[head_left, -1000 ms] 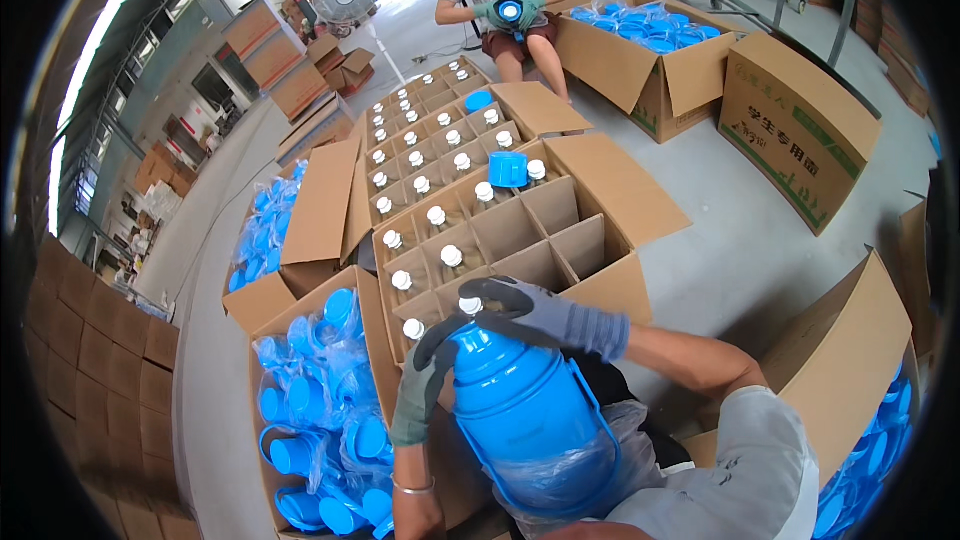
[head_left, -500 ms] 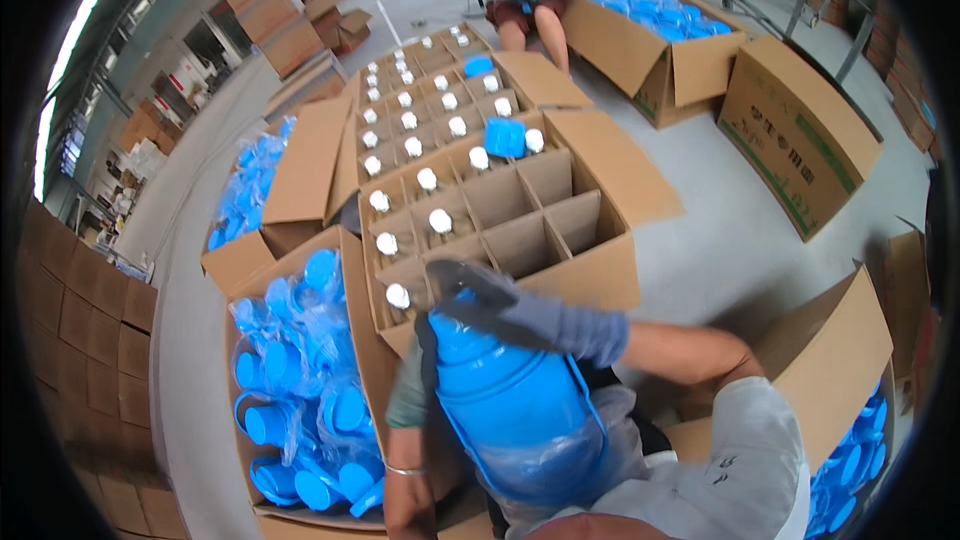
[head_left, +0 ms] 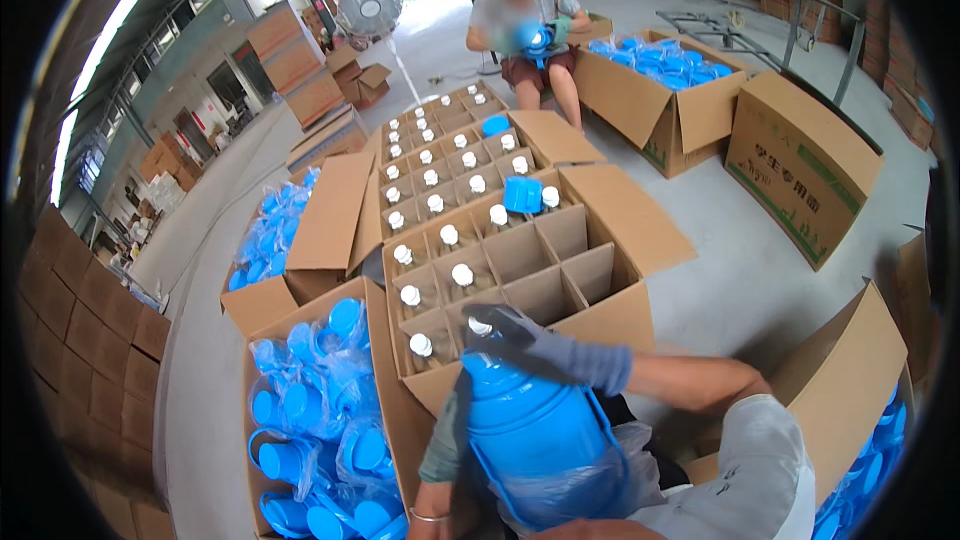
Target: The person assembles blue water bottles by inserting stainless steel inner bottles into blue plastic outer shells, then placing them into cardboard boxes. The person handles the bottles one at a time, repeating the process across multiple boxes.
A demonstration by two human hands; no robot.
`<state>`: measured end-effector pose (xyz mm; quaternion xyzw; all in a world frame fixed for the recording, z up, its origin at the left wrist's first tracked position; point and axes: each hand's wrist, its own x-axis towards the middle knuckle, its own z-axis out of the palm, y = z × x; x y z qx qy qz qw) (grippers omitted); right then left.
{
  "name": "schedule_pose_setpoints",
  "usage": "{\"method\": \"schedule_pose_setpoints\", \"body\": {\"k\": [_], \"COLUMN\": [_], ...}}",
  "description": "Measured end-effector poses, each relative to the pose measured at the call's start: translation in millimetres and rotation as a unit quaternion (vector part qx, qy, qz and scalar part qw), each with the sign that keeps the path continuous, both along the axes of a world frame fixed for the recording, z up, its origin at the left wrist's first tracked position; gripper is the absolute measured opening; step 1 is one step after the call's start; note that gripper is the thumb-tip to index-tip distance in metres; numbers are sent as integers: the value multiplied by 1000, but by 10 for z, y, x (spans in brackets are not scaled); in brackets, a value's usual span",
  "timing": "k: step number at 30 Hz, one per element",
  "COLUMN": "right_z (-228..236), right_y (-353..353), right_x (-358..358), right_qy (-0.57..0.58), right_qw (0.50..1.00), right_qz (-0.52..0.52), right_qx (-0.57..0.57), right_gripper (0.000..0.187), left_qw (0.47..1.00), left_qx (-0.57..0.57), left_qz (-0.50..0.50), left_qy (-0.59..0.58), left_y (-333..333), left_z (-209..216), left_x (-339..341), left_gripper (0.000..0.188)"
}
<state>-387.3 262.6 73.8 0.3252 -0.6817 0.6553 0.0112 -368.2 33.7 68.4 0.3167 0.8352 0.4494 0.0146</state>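
A large blue plastic thermos flask (head_left: 535,420) stands tilted in front of me, with a wire-like blue handle and clear plastic wrap round its lower part. My right hand (head_left: 525,342), in a dark grey glove, is closed over its narrow top and slightly blurred. Along the flask's left side lies my left hand (head_left: 461,405), gloved with a greenish cuff, gripping it; most of those fingers are hidden. Just beyond my right fingers shows a white cap (head_left: 480,325); I cannot tell whether it belongs to a bottle in the divided carton (head_left: 600,325).
White-capped bottles (head_left: 462,275) stand in the carton's cells, with a blue cup-like piece (head_left: 523,194) on top. At left, an open carton (head_left: 385,380) holds blue plastic parts (head_left: 300,405). Another carton (head_left: 850,380) stands at right. A person (head_left: 540,30) sits beyond, handling a blue item.
The view has shifted, so the cartons and the flask appear lower and further right. Both hands stay on the flask. The white cap beside my right fingers has come into sight.
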Motion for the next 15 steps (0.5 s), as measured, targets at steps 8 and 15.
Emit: {"method": "schedule_pose_setpoints", "body": {"k": [8,15], "right_z": [-333,269], "right_y": [377,68], "right_x": [-272,93], "right_qy": [-163,-64], "right_qw": [984,989], "right_qz": [58,1], "right_qx": [-42,135], "right_gripper": [54,45], "left_qw": [998,972], "left_qx": [-9,77], "left_qz": [11,54], "left_qy": [62,-215], "left_y": [634,9], "left_z": [703,125], "left_x": [431,293], "left_gripper": [67,68]}}
